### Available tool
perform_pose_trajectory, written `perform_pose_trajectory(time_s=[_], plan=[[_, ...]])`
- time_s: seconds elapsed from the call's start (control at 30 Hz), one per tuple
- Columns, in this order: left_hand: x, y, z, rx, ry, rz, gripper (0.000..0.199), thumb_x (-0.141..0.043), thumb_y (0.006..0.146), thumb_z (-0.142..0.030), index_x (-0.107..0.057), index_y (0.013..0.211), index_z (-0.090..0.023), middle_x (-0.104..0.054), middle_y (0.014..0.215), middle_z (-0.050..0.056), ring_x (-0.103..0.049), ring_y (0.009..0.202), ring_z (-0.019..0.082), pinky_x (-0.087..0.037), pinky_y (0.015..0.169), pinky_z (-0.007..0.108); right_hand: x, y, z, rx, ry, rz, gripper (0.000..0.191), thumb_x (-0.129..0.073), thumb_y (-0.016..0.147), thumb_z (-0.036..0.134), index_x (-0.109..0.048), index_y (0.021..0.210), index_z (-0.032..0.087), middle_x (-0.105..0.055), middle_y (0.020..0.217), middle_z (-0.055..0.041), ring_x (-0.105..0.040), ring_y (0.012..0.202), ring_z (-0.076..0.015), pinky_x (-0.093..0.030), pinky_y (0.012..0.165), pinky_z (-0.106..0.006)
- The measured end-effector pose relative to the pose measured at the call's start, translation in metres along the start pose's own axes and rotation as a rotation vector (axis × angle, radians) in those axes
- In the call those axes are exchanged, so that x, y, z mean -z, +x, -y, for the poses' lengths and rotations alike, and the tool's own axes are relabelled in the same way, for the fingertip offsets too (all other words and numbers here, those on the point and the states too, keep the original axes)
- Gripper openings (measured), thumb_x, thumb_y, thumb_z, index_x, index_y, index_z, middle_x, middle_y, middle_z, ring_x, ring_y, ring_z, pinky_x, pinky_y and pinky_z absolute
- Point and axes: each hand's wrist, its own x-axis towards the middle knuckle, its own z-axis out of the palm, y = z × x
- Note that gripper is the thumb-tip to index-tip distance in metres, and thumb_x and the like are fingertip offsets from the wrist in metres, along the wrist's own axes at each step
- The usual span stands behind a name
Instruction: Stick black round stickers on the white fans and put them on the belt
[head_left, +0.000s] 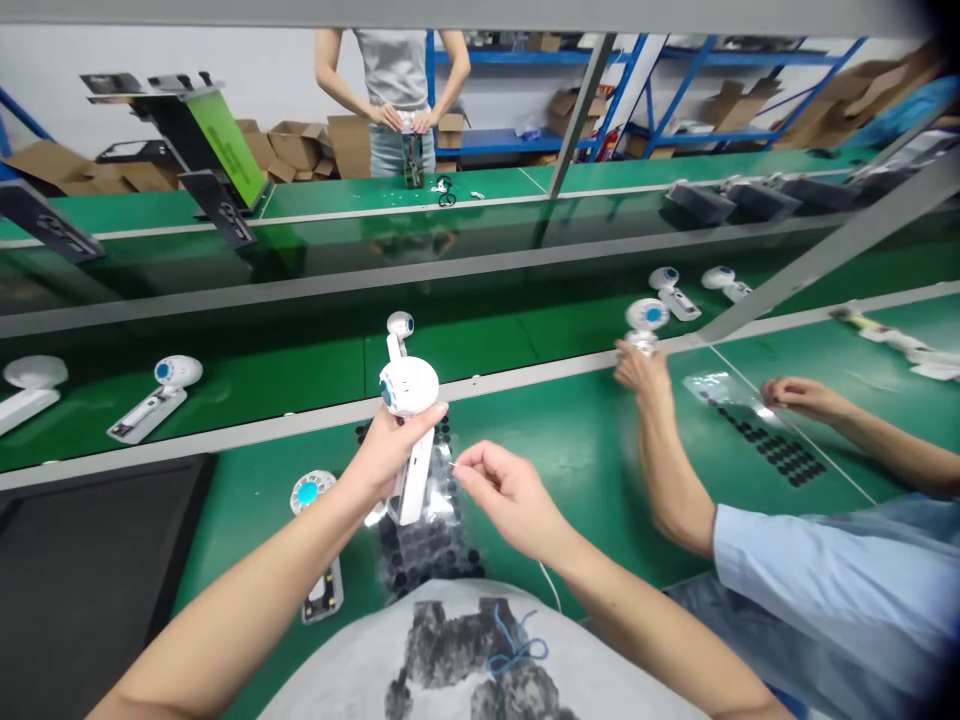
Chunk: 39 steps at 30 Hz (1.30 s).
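My left hand (390,447) is wrapped round the neck of a white round-headed handheld device (414,388), its long handle pointing down toward me. A blue disc shows on the side of its head. To the right of the handle, apart from it, my right hand (510,495) pinches thumb and forefinger together; a tiny thin sliver shows at the fingertips, too small to name. Beneath both lies a clear plastic sheet of black round pads (427,545), partly covered by the device. A similar device (311,495) rests left of the sheet, partly hidden by my left forearm.
A black tray (97,550) lies at left. Along the green conveyor (525,340) stand more white devices (178,372). At right, a co-worker's hand (643,370) holds another, beside a pad sheet (772,445). A person (394,80) works across the line. A metal post (581,115) rises ahead.
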Motion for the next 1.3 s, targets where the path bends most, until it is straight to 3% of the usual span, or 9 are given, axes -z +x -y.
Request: perform_pose_trajectory(time_s=[0.17,0.37,0.63,0.83,1.3], plan=[[-0.007,-0.017,-0.010,0.161,-0.068,0.108,0.032,-0.069,0.068,-0.038,-0.058,0.089,-0.017,-0.054,0.071,-0.003,-0.046,0.061,0.010,-0.037,0.061,0.023,-0.005,-0.002,0.002,0.059,-0.052,0.008,0.014,-0.049,0.084,0.029,-0.054,0.077,0.017,-0.046,0.059,0.0048,-0.041,0.054,-0.0080,-0.033,0.052,-0.021],[-0.006,-0.026,-0.016,0.155,-0.042,0.153,0.031,-0.072,0.065,-0.033,-0.058,0.087,-0.016,-0.056,0.072,-0.001,-0.048,0.064,0.010,-0.038,0.063,0.023,0.001,-0.004,0.001,0.069,-0.035,0.004,0.014,-0.049,0.083,0.029,-0.053,0.077,0.018,-0.045,0.059,0.0053,-0.040,0.053,-0.0079,-0.033,0.051,-0.021],[-0.008,-0.028,-0.007,0.207,-0.023,0.118,0.032,-0.074,0.063,-0.033,-0.058,0.084,-0.015,-0.057,0.074,0.000,-0.050,0.066,0.011,-0.039,0.065,0.025,0.006,-0.008,-0.001,0.031,0.008,0.112,0.013,-0.050,0.083,0.027,-0.052,0.076,0.017,-0.045,0.059,0.0057,-0.038,0.052,-0.0069,-0.031,0.050,-0.020],[-0.015,-0.029,-0.003,0.165,0.088,0.182,0.036,-0.071,0.067,-0.029,-0.057,0.096,-0.014,-0.062,0.094,0.004,-0.054,0.085,0.015,-0.040,0.079,0.027,0.012,-0.004,-0.005,0.026,-0.139,0.225,0.014,-0.047,0.083,0.025,-0.048,0.071,0.018,-0.043,0.057,0.0061,-0.037,0.052,-0.0073,-0.029,0.050,-0.021],[-0.020,-0.025,0.014,0.184,0.103,0.114,0.035,-0.069,0.067,-0.029,-0.057,0.096,-0.013,-0.063,0.098,0.007,-0.056,0.083,0.016,-0.043,0.078,0.029,0.005,0.002,-0.027,-0.042,-0.047,0.239,0.015,-0.047,0.084,0.027,-0.047,0.072,0.019,-0.040,0.058,0.0061,-0.035,0.053,-0.0083,-0.029,0.051,-0.021]])
